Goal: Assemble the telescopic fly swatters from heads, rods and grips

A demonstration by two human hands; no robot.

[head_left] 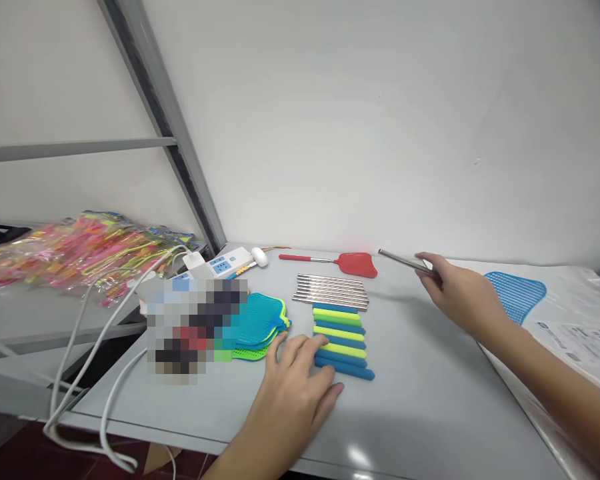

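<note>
My right hand [455, 290] is closed around a thin metal rod [403, 259], held above the table with its bare end pointing left. A blue mesh fly swatter head [517, 295] shows beyond the wrist, in line with the rod; my hand hides any join. My left hand [300, 377] lies low with its fingers apart, fingertips at the left ends of a row of blue, green and yellow handle sleeves [340, 331]. Behind these sleeves lie several metal rods [330, 291] side by side. Blue and green swatter heads [260, 320] are stacked left of the sleeves.
A red fly swatter [357, 264] lies near the wall. White power strips [225, 263] and looping white cables [87, 333] occupy the left side, beside a pixelated patch. Bagged colourful items [100, 253] fill the left shelf. A white plastic bag [575, 327] covers the right side.
</note>
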